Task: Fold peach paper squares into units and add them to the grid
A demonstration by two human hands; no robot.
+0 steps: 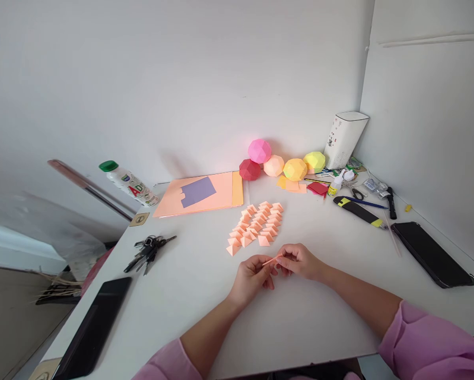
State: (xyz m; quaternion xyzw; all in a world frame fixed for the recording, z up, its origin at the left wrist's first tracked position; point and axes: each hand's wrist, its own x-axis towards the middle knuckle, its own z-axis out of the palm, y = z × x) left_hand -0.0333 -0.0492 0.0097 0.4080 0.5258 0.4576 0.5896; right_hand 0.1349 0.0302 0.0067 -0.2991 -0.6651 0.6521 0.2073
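Observation:
Near the front middle of the white table, my left hand (256, 275) and my right hand (299, 261) meet. Between their fingertips they pinch one small peach paper piece (272, 260), seen nearly edge-on; fingers cover most of it, so its exact fold cannot be made out. Just beyond my hands stand several folded peach paper pieces (256, 224), lined up in rows with their creases pointing up. Farther back, against the wall, sit several faceted paper balls, among them a pink one (259, 151), a dark red one (249, 170) and an orange-yellow one (295, 169).
Peach paper sheets (221, 187) carry a purple piece (198, 191) at back left, beside a green-capped bottle (130, 182). Keys (150, 250) and a black slab (94, 327) lie left. At right are a glue bottle (335, 184), a utility knife (358, 211) and a phone (433, 253).

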